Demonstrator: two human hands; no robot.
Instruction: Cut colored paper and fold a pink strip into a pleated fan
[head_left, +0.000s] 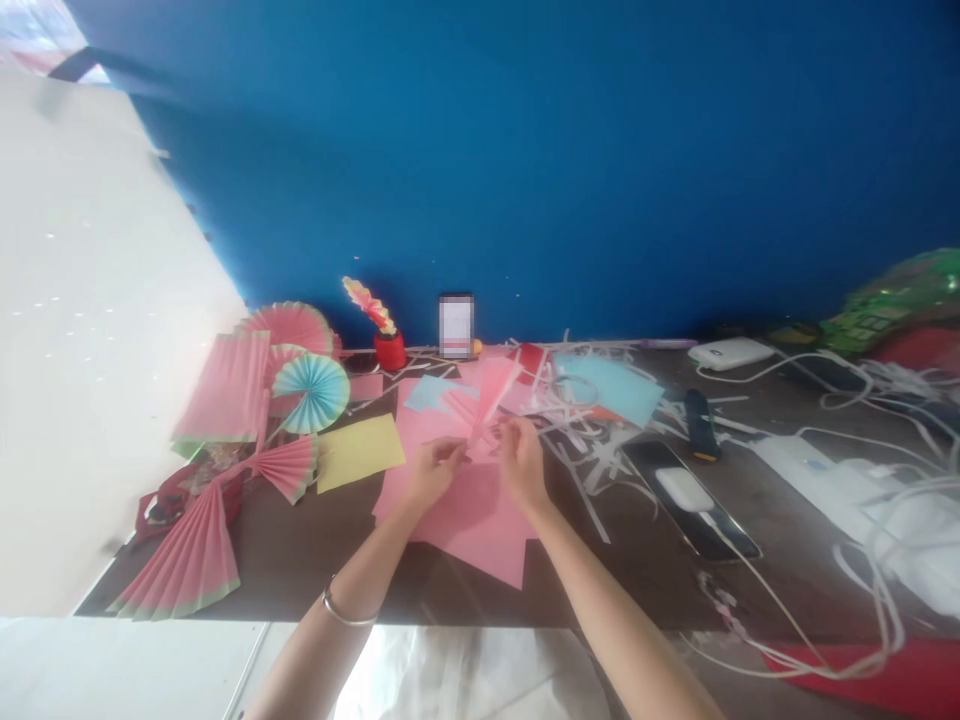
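Between my two hands stands a pleated pink paper fan (489,395), its folds gathered near the bottom and spreading upward. My left hand (437,472) pinches it at the lower left edge. On the other side my right hand (523,462) has its fingers closed at the fan's lower right. Motion blur hides the exact fingertip contact. Under both hands lie overlapping pink paper sheets (495,540) on the dark table. A light blue paper piece (431,393) is just behind the left hand, and a yellow sheet (360,453) lies to its left.
Finished pink fans (199,550) and a blue rosette (311,392) crowd the left side. A red pot (390,350) stands at the back. White paper strips (600,450), a phone (694,500), a stapler-like dark object (701,425) and a cabled power strip (817,485) lie to the right.
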